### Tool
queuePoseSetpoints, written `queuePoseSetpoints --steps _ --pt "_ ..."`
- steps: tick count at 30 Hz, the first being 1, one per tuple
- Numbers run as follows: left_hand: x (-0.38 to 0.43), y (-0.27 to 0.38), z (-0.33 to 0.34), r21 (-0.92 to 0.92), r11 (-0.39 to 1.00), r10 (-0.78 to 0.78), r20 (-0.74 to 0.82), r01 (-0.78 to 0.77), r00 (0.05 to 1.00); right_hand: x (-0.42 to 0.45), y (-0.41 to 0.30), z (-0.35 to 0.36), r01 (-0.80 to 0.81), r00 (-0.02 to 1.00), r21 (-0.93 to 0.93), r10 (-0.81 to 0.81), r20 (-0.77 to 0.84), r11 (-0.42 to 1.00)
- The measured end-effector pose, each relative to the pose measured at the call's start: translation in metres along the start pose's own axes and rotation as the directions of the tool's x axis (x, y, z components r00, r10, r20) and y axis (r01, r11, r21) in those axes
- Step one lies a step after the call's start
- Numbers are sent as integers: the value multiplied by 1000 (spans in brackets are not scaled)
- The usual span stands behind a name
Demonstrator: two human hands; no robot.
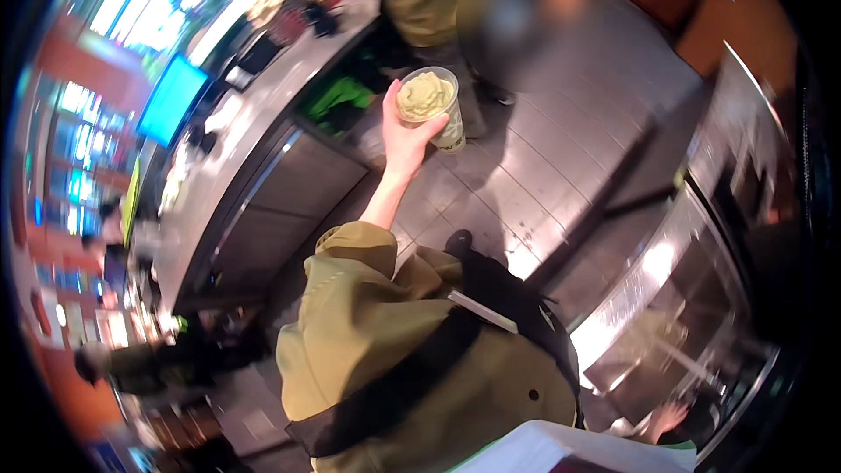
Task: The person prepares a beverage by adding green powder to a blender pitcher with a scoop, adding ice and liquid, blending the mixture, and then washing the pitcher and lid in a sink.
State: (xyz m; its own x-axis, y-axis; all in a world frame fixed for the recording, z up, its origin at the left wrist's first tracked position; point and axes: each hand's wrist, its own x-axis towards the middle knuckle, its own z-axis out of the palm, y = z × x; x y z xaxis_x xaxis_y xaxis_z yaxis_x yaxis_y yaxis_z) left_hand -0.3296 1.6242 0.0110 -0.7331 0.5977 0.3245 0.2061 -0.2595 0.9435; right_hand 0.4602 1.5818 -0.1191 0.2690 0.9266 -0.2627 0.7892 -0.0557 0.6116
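My left hand (409,135) reaches out from a khaki sleeve (358,253) and grips a clear plastic cup (449,135) with printed patterns. Its thumb wraps the near side and its fingers the far left side. Pale green whipped cream (427,96) swirls up to the open rim, and no lid covers it. The cup is held above the tiled floor. Low on the right, what looks like my right hand (667,417) shows small and blurred beside a metal basin. Whether it holds anything is unclear.
A long counter (230,171) with dark cabinet doors runs along the left, with a blue-lit screen (172,100) and blurred items on it. Beyond the cup stands a person in khaki (427,6). Another person (144,362) is at lower left. A metal-edged work station (647,276) borders the right.
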Motion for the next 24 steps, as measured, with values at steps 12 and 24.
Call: queuePoseSetpoints --steps 12,24 --pt "228 -77 -325 503 864 356 -613 2 705 -50 -126 -72 -245 913 408 351 -208 880" --pt "340 -187 -455 439 899 300 -641 17 706 -103 -183 -158 -209 933 503 325 -155 839"
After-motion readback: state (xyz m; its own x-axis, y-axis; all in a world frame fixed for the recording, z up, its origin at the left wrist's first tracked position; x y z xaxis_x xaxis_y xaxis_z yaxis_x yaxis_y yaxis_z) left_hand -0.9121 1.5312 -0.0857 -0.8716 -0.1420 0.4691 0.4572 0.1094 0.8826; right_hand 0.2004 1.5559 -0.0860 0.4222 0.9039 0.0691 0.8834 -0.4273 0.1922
